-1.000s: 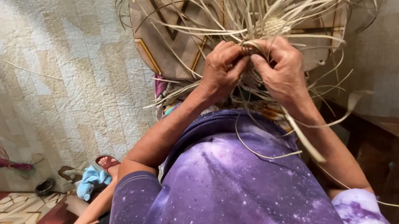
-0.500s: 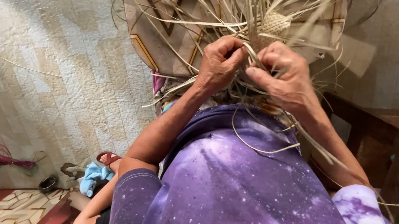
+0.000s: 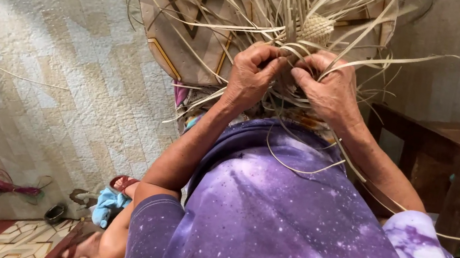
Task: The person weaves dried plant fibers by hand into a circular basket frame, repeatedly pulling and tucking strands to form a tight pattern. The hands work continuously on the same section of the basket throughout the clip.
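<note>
Quilted cream matting (image 3: pixel 34 71) lay behind; since the earlier frame I had raised the work slightly. My left hand (image 3: pixel 250 79) and right hand (image 3: pixel 327 89) stayed pinched on pale straw strips (image 3: pixel 250 8) below the woven knot (image 3: pixel 316 28), beside a wooden chair (image 3: pixel 454 166).

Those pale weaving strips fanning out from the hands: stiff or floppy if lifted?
The pale strips look springy, probably not limp: the free ends arc outward. Thin and flat, so likely light. The left hand and right hand pinch them near the woven knob.
</note>
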